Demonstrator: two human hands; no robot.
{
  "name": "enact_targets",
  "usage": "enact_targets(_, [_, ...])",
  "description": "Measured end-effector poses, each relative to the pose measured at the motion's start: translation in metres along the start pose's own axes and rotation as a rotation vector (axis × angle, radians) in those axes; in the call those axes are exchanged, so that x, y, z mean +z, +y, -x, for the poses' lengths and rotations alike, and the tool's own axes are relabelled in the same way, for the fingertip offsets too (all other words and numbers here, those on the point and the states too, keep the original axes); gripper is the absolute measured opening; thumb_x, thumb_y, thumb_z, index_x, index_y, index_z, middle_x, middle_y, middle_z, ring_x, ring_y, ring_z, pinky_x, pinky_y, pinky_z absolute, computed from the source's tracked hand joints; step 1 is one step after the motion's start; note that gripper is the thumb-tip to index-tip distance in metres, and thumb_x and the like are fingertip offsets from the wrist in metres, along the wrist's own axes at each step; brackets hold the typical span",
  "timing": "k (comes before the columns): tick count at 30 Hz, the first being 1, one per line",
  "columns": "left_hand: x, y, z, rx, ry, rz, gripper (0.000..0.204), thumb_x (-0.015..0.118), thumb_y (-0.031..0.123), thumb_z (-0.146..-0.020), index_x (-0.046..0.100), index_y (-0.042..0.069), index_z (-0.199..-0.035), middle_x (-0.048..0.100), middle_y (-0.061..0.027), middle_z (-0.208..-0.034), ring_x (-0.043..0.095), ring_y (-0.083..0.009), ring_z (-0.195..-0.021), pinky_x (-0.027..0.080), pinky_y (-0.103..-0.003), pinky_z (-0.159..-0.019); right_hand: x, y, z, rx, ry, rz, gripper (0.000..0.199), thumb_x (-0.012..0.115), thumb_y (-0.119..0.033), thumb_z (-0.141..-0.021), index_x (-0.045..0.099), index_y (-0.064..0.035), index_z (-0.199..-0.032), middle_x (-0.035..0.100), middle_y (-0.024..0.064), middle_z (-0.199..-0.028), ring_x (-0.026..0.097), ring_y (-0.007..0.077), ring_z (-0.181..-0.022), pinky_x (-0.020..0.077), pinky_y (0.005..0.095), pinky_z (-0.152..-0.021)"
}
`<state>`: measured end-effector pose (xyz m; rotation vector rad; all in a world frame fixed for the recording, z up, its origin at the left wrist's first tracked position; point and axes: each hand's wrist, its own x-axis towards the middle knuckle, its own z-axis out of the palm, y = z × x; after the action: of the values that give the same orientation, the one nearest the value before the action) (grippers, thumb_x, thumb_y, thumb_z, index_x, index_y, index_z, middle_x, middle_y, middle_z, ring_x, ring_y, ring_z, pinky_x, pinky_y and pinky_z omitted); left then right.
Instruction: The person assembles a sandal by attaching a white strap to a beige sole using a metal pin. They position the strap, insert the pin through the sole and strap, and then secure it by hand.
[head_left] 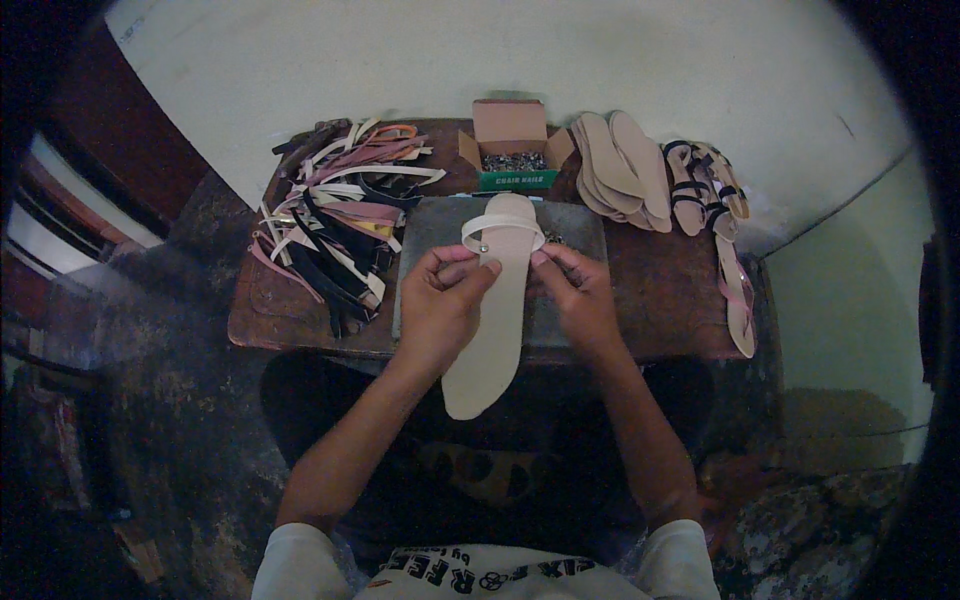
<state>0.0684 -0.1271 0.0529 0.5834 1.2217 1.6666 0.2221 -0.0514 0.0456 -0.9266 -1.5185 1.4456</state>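
In the head view, your left hand [437, 305] pinches the left edge of the flat, pale sole [487, 340]; your right hand [582, 295] pinches at its right edge. A smooth white strap [502, 222] arches just beyond your fingertips. Farther beyond, 1 green cardboard box [516, 181] holds small metallic pieces [512, 162].

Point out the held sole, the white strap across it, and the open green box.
Held sole [493, 330]: head view, middle of its pale upper face.
White strap [508, 221]: head view, middle of its band.
Open green box [515, 182]: head view, its front wall.
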Motion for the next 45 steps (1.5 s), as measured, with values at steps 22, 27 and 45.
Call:
enact_targets(22, [0.006,-0.007,0.004,0.058,-0.030,-0.118,0.030,0.077,0.005,-0.086,0.057,0.002,-0.109,0.072,-0.0122,-0.098,0.069,-0.0157,-0.086,0.054,-0.029,-0.072,-0.009,0.003,-0.003,-0.105,0.024,0.139,0.027,0.056,-0.020,-0.101,0.069,0.0035,-0.100,0.065,0.0058,-0.080,0.057,0.0122,-0.073,0.0453,0.0302,-0.068])
enact_targets(27, [0.003,-0.008,0.002,0.068,-0.034,-0.104,0.032,0.078,0.005,-0.085,0.057,0.003,-0.110,0.072,-0.0117,-0.099,0.069,-0.0167,-0.086,0.055,-0.029,-0.074,-0.013,0.009,-0.009,-0.217,0.014,0.256,0.025,0.058,-0.019,-0.100,0.068,0.0043,-0.100,0.065,0.0093,-0.085,0.059,0.0140,-0.072,0.0467,0.0311,-0.069])
enact_targets(45, [0.004,-0.015,-0.001,-0.038,0.020,0.130,0.039,0.077,0.004,-0.086,0.052,0.000,-0.116,0.071,-0.0127,-0.100,0.068,-0.0169,-0.087,0.054,-0.029,-0.075,0.000,-0.004,-0.001,0.087,0.138,-0.310,0.020,0.067,0.005,-0.090,0.062,0.0029,-0.109,0.069,0.0153,-0.105,0.069,0.0229,-0.097,0.0610,0.0370,-0.087])
